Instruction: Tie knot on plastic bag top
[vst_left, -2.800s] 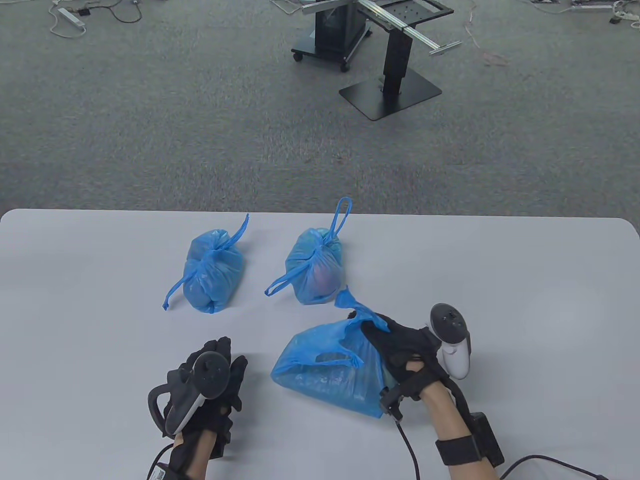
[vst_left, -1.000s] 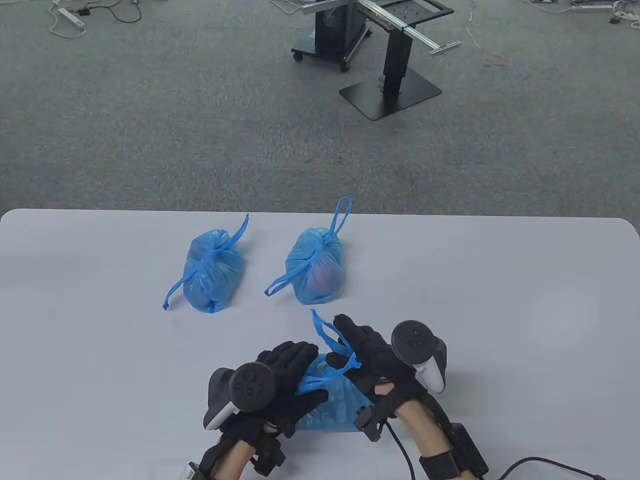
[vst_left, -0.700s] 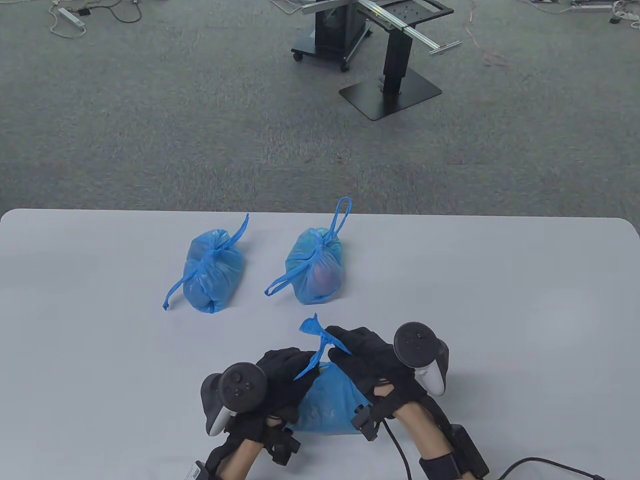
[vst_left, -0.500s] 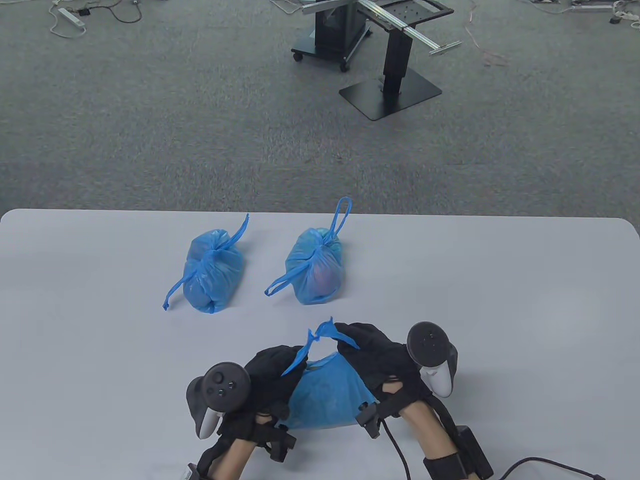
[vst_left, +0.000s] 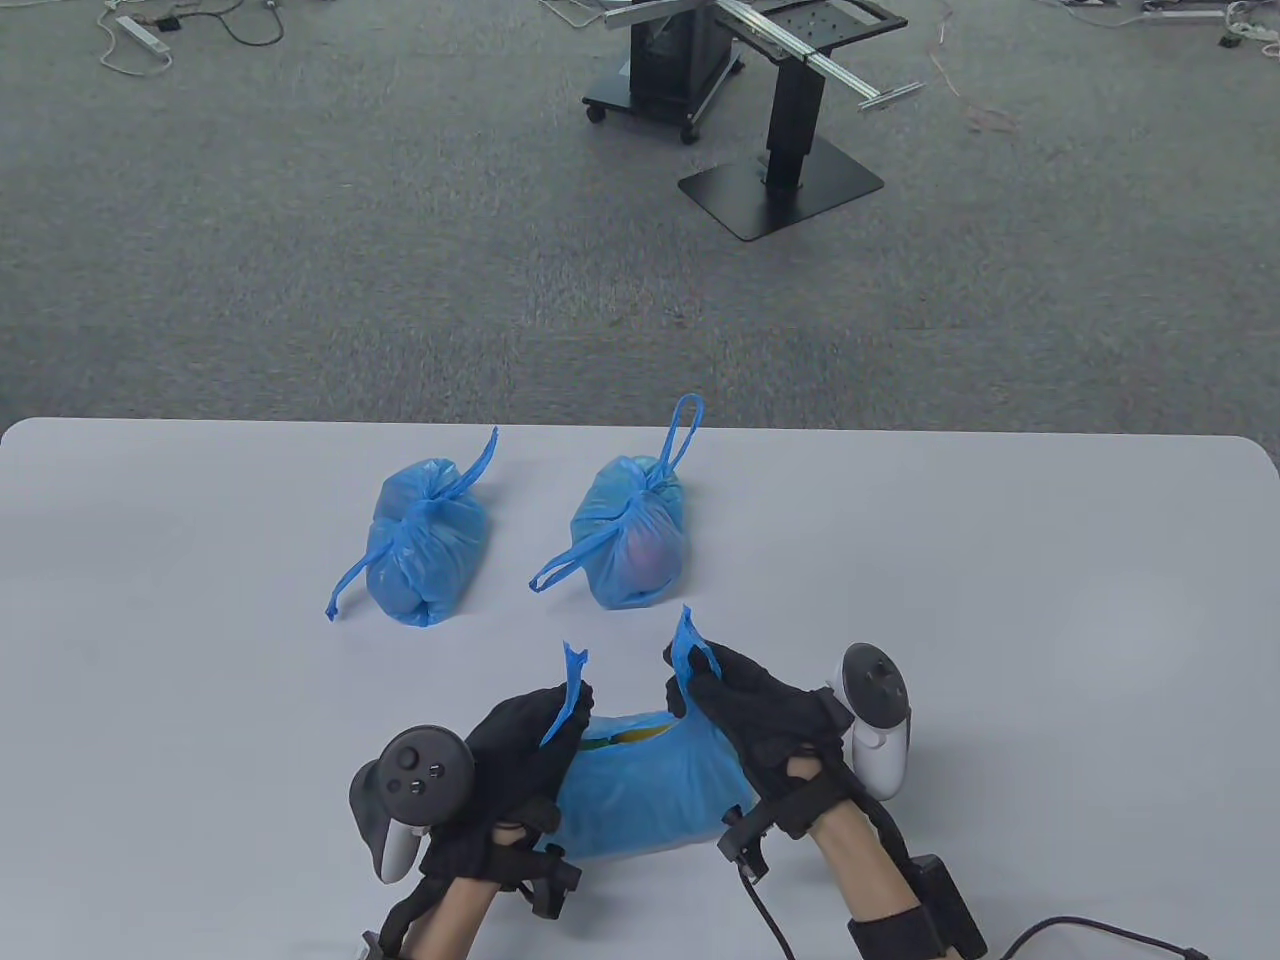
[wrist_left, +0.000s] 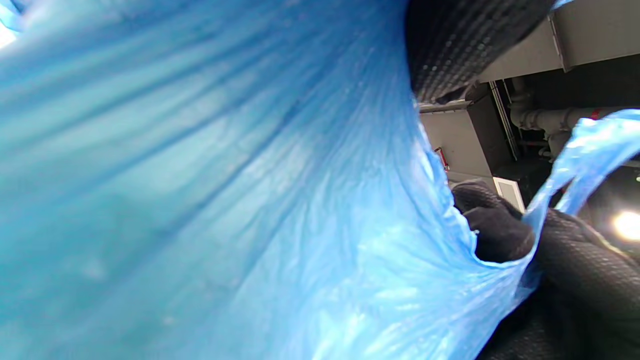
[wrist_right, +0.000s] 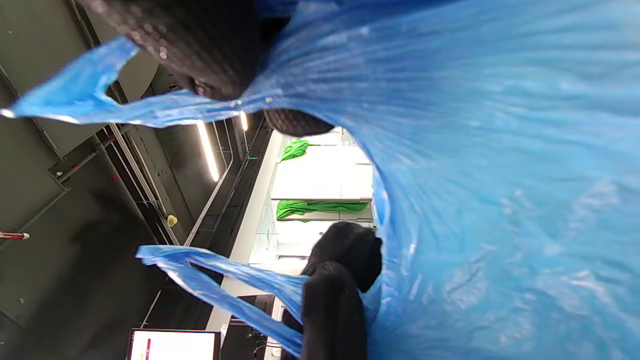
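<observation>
Apart, hands (vst_left: 520, 745) gripping bag (vst_left: 650, 790) handles.

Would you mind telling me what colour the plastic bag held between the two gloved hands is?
Translucent blue plastic bag; the table view shows it best.

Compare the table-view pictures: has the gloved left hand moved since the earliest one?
Yes. The gloved left hand has shifted rightward, toward the open blue plastic bag, and now grips its left handle; the two tied blue bags behind stayed put.
</observation>
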